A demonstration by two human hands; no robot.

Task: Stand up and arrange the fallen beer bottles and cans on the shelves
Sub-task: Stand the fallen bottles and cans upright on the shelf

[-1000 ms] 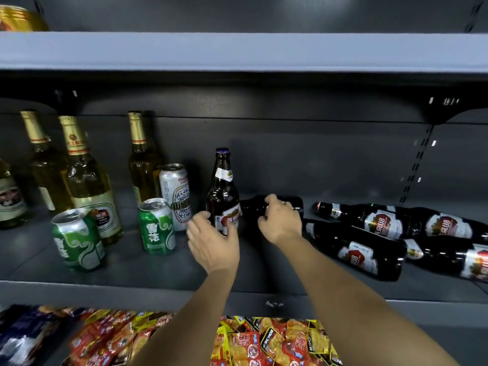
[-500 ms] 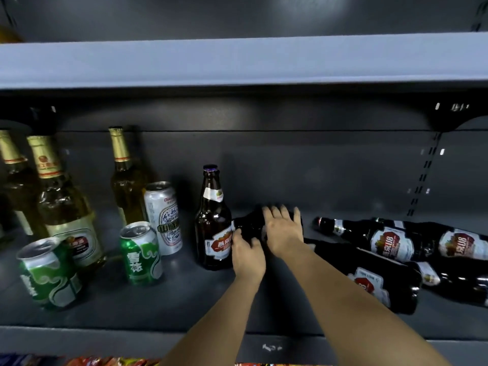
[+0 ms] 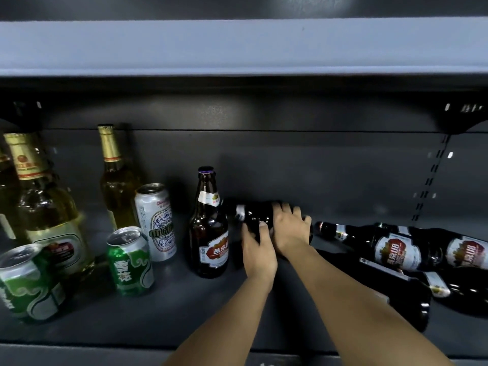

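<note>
The white can (image 3: 155, 221) standing at middle left bears the green characters 山城 on a dark band across its body, with a line of red script near its top rim that begins "Gl" and is otherwise too small to read; the small green can (image 3: 130, 261) just in front of it carries white Chinese characters down its side, blurred beyond a sure reading; the upright brown bottle (image 3: 210, 231) at centre has a red label with white characters, seemingly 燕京 and "U8", though soft; the fallen dark bottles (image 3: 396, 250) on the right carry the same red labels lying sideways, where "U8" is plain; the gold-foiled bottle (image 3: 43, 207) at far left shows a red emblem, unreadable.
</note>
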